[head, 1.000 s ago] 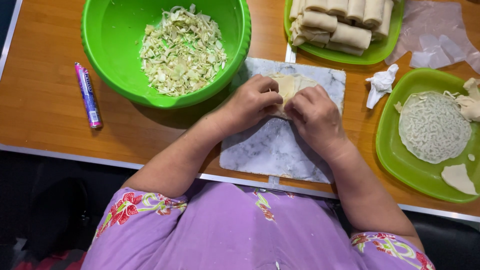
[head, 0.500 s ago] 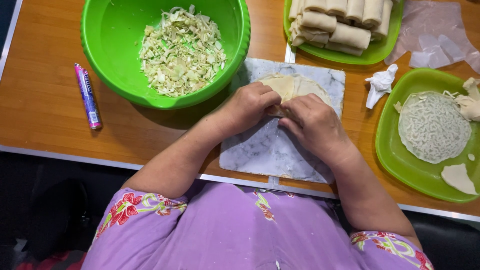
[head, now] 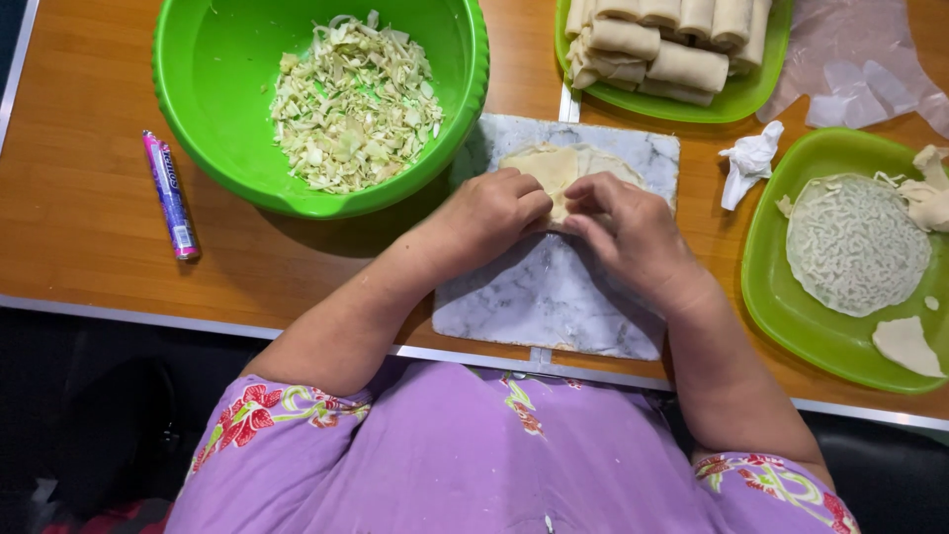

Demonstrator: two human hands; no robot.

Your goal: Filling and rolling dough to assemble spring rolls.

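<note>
A pale wrapper (head: 565, 168) is being folded on the marble board (head: 554, 297), which lies on the wooden counter (head: 89, 227) in front of the person. The left hand (head: 494, 213) is curled narrow, its fingertips pressed on the near edge of the wrapper; the right hand (head: 633, 232) is likewise bent, its fingers pinching the same edge from the other side, so that both hands meet at the middle of the sheet. The step in hand is judged to be the first fold or tuck over the filling, which is hidden under the fingers. The far half of the wrapper is seen flat and open towards the top of the board. A tight, even roll away from the body is what the next move seems to call for, with the sides kept in. Shredded cabbage (head: 351, 104) is held in the green bowl (head: 213, 148) to the left; finished rolls (head: 662, 44) are stacked on a plate beyond the board, and spare wrappers (head: 855, 242) lie on a green tray at the right
</note>
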